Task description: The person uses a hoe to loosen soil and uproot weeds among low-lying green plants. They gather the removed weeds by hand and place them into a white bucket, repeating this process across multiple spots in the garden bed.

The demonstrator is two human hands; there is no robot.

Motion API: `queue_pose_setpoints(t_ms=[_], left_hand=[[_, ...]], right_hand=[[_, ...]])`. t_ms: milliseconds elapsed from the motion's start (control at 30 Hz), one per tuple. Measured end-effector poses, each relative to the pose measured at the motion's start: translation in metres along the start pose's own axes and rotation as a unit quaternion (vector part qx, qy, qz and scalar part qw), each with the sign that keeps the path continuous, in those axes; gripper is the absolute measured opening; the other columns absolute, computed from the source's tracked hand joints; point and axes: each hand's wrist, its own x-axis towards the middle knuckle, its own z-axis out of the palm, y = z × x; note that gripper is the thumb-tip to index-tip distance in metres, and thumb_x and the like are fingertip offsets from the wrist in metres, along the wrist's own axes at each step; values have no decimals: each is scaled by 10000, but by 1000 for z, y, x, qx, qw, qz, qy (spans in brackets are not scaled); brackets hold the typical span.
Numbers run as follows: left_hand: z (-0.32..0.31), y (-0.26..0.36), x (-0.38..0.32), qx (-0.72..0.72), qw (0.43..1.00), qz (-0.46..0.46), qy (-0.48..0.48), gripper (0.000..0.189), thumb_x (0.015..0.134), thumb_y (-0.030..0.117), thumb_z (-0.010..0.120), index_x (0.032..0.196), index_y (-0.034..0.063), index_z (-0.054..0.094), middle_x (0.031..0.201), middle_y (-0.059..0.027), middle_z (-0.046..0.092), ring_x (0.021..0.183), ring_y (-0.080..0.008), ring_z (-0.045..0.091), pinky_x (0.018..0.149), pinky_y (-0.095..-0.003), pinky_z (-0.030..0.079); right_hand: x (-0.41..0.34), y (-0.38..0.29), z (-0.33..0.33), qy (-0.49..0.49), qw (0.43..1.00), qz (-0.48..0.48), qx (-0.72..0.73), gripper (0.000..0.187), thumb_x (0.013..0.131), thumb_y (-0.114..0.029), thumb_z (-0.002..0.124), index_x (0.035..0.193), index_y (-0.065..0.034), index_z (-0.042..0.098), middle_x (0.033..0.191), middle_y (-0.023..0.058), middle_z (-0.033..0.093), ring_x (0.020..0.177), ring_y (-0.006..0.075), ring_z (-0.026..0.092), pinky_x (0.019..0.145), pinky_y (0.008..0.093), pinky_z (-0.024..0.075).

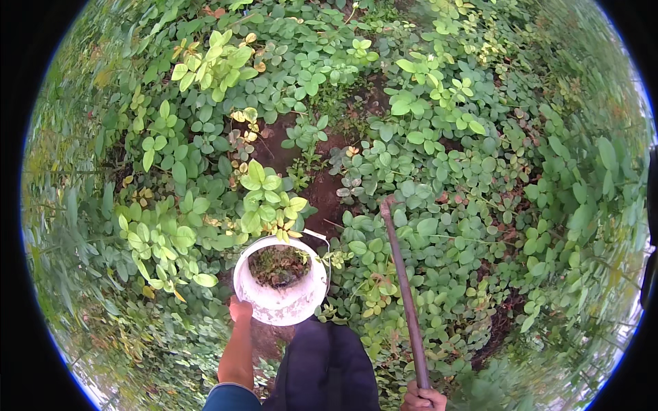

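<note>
My left hand (240, 309) grips the rim of a white plastic bucket (277, 307) at its lower left side. Dirt-stained inside, the bucket has plant debris (279, 267) at the bottom, and its wire handle hangs at the right. At the lower right, my right hand (423, 397) is closed around the shaft of a long-handled tool (404, 287). The tool points up and away from me, and its small rusty head rests among the leaves. What shape the head has is partly hidden.
Dense leafy bushes (426, 226) surround me on all sides. A narrow strip of bare brown soil (324, 198) with small weeds runs ahead between them. A yellowing leafy shoot (264, 198) leans over the bucket's far rim.
</note>
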Motion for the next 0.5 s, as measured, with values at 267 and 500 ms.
queue_pose_setpoints(t_ms=[267,500], left_hand=[[6,-21,14,-30,996,56,-60,426,780,236,571,1120,-20,571,1109,-267,610,1046,-429,578,914,-474,454],[11,-2,2,-45,995,-7,-94,395,805,190,557,1147,-9,562,1122,-257,611,1052,-426,579,904,-470,458]], right_hand=[[1,9,78,64,994,28,-78,293,943,-262,522,700,-129,425,496,-29,412,305,86,350,295,254,331],[5,-24,166,-229,958,40,-165,169,912,-105,546,830,-17,427,581,-18,405,334,41,378,309,209,333]])
